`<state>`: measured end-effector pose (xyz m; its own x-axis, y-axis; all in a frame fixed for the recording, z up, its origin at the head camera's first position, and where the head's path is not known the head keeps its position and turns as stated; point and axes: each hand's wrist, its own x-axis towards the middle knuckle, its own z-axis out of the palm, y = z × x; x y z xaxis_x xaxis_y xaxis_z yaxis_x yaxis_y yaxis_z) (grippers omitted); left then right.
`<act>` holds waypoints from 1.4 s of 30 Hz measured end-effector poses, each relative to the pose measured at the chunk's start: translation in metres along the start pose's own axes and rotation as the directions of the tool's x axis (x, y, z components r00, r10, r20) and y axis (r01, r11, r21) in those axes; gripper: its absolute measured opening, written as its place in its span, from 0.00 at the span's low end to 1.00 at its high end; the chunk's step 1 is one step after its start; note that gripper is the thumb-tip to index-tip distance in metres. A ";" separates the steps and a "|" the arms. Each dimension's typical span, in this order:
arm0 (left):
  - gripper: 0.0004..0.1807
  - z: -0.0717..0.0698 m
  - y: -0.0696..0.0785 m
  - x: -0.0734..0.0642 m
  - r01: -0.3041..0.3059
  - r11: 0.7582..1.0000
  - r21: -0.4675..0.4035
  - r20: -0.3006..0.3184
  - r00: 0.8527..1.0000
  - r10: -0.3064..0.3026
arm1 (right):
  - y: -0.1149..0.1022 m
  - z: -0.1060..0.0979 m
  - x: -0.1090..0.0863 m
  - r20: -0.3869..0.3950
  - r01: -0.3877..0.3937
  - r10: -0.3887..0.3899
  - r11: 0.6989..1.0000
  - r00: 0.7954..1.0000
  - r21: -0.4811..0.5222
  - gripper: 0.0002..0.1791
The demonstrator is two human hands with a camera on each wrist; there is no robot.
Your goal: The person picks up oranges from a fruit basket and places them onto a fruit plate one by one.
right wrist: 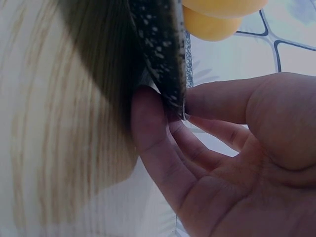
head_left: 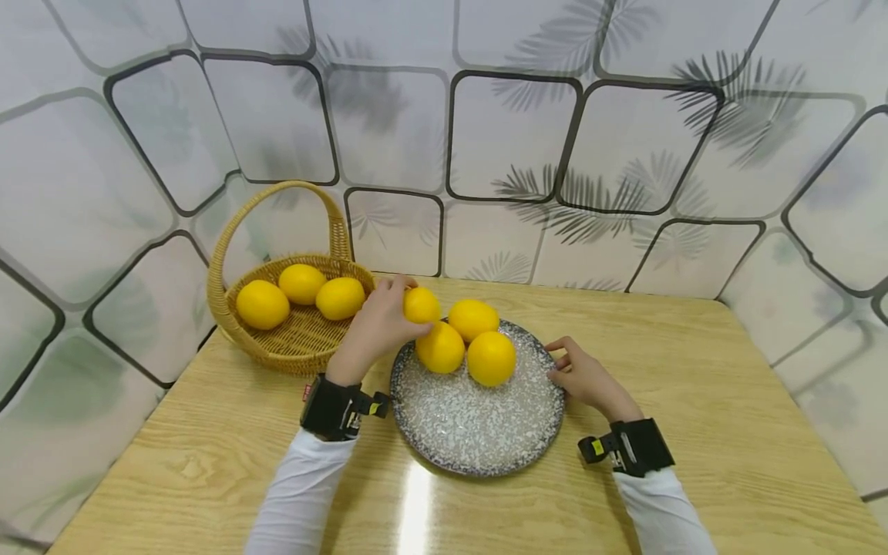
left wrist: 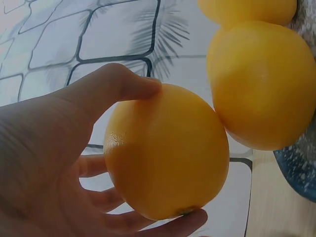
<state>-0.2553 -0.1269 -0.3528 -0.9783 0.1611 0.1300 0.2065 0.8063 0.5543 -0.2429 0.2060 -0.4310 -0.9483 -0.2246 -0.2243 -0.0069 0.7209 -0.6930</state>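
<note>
My left hand [head_left: 380, 320] holds a yellow-orange orange [left wrist: 168, 153] at the far left rim of the speckled grey plate [head_left: 479, 428]. Thumb and fingers curl round the fruit, its small stem end showing near one fingertip in the left wrist view. Right beside it, three more oranges sit grouped on the plate's far side, the nearest one an orange [head_left: 491, 359]. At the plate's right edge my right hand [head_left: 590, 379] pinches the rim, with the thumb on the upper side and fingers tucked underneath, as the right wrist view shows.
A wicker basket [head_left: 298, 362] with a tall arched handle stands at the left, holding three oranges, one being the orange [head_left: 263, 304]. Both rest on a wooden table [head_left: 721, 432] bounded at the back and sides by patterned wall covering [head_left: 513, 139].
</note>
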 end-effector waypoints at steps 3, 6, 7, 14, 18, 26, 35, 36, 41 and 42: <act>0.40 0.002 0.003 -0.001 0.005 1.000 0.003 -0.002 1.000 -0.005 | 0.000 0.000 0.001 -0.007 0.003 -0.003 1.000 1.000 0.003 0.27; 0.41 0.001 0.004 -0.002 0.016 1.000 0.005 -0.005 1.000 -0.016 | 0.001 0.000 0.001 -0.013 0.015 -0.015 1.000 1.000 0.001 0.27; 0.41 0.001 0.004 -0.002 0.021 1.000 0.003 -0.003 1.000 -0.021 | 0.001 0.001 0.001 -0.015 0.016 -0.016 1.000 1.000 0.001 0.26; 0.44 -0.002 0.004 -0.003 0.059 0.998 -0.014 0.052 0.997 -0.058 | 0.001 0.000 0.001 -0.012 0.015 -0.015 1.000 1.000 0.008 0.26; 0.45 -0.004 0.003 -0.002 0.096 0.995 -0.013 0.104 0.990 -0.094 | 0.001 0.001 0.000 -0.011 0.015 -0.015 1.000 1.000 0.016 0.27; 0.45 -0.005 -0.004 -0.003 0.123 0.989 0.078 0.249 0.958 -0.138 | 0.002 0.002 -0.001 -0.014 0.014 -0.014 1.000 1.000 0.021 0.27; 0.45 -0.008 -0.005 -0.005 0.075 0.993 0.089 0.223 0.970 -0.093 | 0.003 0.001 0.001 -0.011 0.006 -0.006 1.000 1.000 0.002 0.27; 0.46 -0.008 -0.005 -0.005 0.075 0.994 0.080 0.214 0.973 -0.091 | 0.002 0.002 0.001 -0.010 0.005 -0.005 1.000 1.000 0.002 0.27; 0.47 -0.006 -0.005 -0.005 0.075 0.996 0.052 0.185 0.979 -0.083 | 0.001 0.001 0.000 -0.006 0.016 -0.016 1.000 1.000 0.000 0.27; 0.47 -0.006 -0.004 -0.005 0.070 0.996 0.053 0.181 0.980 -0.078 | 0.001 0.001 0.000 -0.006 0.015 -0.015 1.000 1.000 0.000 0.27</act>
<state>-0.2515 -0.1347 -0.3508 -0.9780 0.1982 -0.0651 0.1367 0.8444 0.5181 -0.2427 0.2058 -0.4329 -0.9501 -0.2315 -0.2091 -0.0216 0.7175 -0.6963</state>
